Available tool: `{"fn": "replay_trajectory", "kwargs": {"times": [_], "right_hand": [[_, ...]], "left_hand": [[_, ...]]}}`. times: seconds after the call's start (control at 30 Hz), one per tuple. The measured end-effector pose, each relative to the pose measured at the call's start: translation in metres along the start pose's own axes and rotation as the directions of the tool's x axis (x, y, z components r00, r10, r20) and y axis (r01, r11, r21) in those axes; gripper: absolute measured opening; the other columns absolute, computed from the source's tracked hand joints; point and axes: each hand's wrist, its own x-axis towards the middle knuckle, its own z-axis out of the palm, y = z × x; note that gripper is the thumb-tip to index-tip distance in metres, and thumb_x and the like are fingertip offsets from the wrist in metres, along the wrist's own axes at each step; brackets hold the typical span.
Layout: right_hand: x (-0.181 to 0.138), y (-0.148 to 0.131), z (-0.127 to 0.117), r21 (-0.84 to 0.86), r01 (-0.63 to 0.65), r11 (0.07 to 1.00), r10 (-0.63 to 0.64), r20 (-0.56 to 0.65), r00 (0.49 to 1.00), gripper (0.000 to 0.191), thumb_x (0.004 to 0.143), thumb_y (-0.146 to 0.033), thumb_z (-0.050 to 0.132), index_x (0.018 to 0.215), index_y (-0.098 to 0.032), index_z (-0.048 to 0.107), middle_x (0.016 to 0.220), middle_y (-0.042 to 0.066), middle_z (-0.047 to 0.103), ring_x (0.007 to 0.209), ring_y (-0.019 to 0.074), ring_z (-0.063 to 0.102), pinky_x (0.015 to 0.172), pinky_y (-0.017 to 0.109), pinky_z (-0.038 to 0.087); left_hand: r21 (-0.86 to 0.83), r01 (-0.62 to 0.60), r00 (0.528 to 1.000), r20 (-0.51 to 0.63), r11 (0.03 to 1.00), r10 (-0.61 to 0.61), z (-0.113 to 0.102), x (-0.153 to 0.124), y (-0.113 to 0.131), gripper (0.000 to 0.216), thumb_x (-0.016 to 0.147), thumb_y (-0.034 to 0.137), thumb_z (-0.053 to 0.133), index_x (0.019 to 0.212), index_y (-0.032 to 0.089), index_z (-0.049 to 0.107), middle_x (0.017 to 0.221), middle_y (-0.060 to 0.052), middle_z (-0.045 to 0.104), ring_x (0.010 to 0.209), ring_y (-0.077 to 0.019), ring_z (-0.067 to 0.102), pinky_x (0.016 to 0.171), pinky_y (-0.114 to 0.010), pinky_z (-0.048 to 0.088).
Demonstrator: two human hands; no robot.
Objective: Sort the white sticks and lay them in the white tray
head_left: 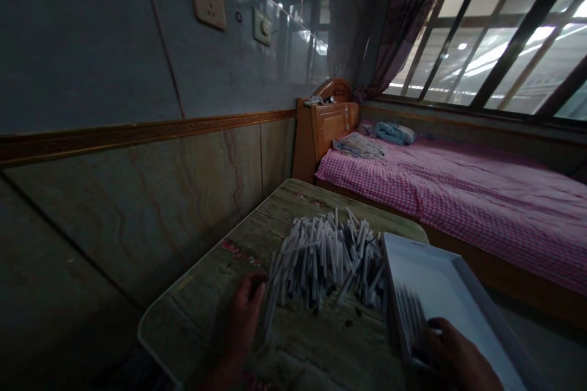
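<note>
A heap of several thin white sticks [328, 253] lies on a small worn table [215, 299]. My left hand [245, 317] rests at the heap's near left edge, fingers bent down onto the sticks there. A shallow white tray [452, 293] sits at the table's right side, with a few sticks [410, 314] lined up along its left inner edge. My right hand [458, 354] lies in the tray's near end, fingers curled beside those sticks. What either hand grips is too dark to make out.
A tiled wall [137, 134] with sockets runs along the left, close to the table. Behind the table stands a wooden bed [458, 195] with a pink checked cover and folded cloths. A barred window [504, 43] and a curtain fill the back right.
</note>
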Motion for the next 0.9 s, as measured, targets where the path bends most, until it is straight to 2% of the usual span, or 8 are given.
{"fn": "replay_trajectory", "kwargs": {"times": [0.1,0.2,0.33,0.43,0.5,0.57,0.7,0.9], "right_hand": [[0.003,-0.015,-0.009,-0.003,0.031,1.0,-0.031,0.031,0.999,0.04,0.086,-0.049,0.04,0.102,-0.025,0.068,0.101,0.011,0.076,0.079,0.0271,0.073,0.06,0.034,0.05],[0.009,-0.057,-0.019,0.039,0.161,0.986,-0.163,0.046,0.986,0.039,0.089,-0.045,0.038,0.107,-0.026,0.067,0.107,0.009,0.074,0.088,0.0258,0.072,0.066,0.032,0.05],[0.024,-0.139,-0.018,0.087,0.404,0.911,-0.409,0.06,0.91,0.03,0.091,-0.031,0.044,0.107,-0.024,0.068,0.106,0.007,0.073,0.091,0.0221,0.071,0.073,0.028,0.049],[0.036,-0.199,-0.005,0.097,0.567,0.818,-0.572,0.027,0.82,0.024,0.093,-0.019,0.048,0.106,-0.018,0.069,0.103,0.01,0.072,0.091,0.0203,0.07,0.077,0.028,0.05],[0.042,-0.232,0.004,0.098,0.609,0.787,-0.613,0.018,0.79,0.018,0.095,-0.02,0.052,0.102,-0.018,0.069,0.104,0.01,0.07,0.092,0.0194,0.068,0.079,0.029,0.051],[0.045,-0.259,0.011,0.106,0.651,0.752,-0.655,0.007,0.755,0.021,0.096,-0.03,0.058,0.113,-0.019,0.065,0.115,0.009,0.066,0.097,0.0192,0.066,0.084,0.034,0.054],[0.044,-0.288,0.015,0.113,0.721,0.683,-0.725,-0.005,0.688,0.031,0.096,-0.037,0.06,0.123,-0.022,0.059,0.127,0.007,0.059,0.106,0.0209,0.062,0.089,0.041,0.054],[0.038,-0.291,0.007,0.087,0.779,0.621,-0.782,0.005,0.623,0.031,0.096,-0.036,0.06,0.123,-0.021,0.059,0.126,0.007,0.06,0.106,0.0215,0.063,0.089,0.041,0.054]], "left_hand": [[-0.003,-0.011,1.0,0.003,1.0,0.011,0.003,0.0,-0.003,0.024,0.065,0.042,0.068,0.08,0.023,0.069,0.082,-0.004,0.073,0.086,-0.027,0.067,0.084,-0.038,0.052],[0.019,-0.024,1.0,0.014,1.0,0.024,0.005,-0.001,-0.005,0.024,0.066,0.041,0.067,0.081,0.022,0.07,0.082,-0.005,0.074,0.086,-0.0274,0.068,0.083,-0.039,0.052],[0.032,-0.027,1.0,0.007,0.999,0.026,0.008,-0.003,-0.008,0.022,0.066,0.039,0.066,0.081,0.023,0.07,0.082,-0.006,0.074,0.085,-0.0275,0.068,0.083,-0.04,0.052],[0.015,-0.034,0.999,-0.011,0.999,0.035,0.009,-0.002,-0.011,0.022,0.065,0.039,0.067,0.079,0.023,0.07,0.081,-0.006,0.074,0.084,-0.0276,0.067,0.083,-0.04,0.051],[0.006,-0.048,0.999,-0.022,0.999,0.048,0.009,-0.001,-0.013,0.022,0.066,0.039,0.067,0.079,0.022,0.07,0.081,-0.006,0.073,0.085,-0.0273,0.067,0.084,-0.039,0.051],[0.009,-0.058,0.998,-0.034,0.998,0.058,0.008,-0.001,-0.013,0.022,0.067,0.039,0.066,0.081,0.022,0.069,0.083,-0.006,0.072,0.085,-0.0269,0.067,0.084,-0.039,0.051],[0.022,-0.068,0.996,-0.052,0.997,0.069,0.006,-0.001,-0.012,0.019,0.07,0.035,0.063,0.083,0.022,0.069,0.084,-0.006,0.073,0.086,-0.0269,0.067,0.084,-0.039,0.051],[0.021,-0.069,0.996,-0.058,0.997,0.07,0.007,-0.001,-0.011,0.02,0.071,0.037,0.064,0.084,0.022,0.068,0.087,-0.007,0.073,0.089,-0.0276,0.066,0.086,-0.039,0.05]]}}
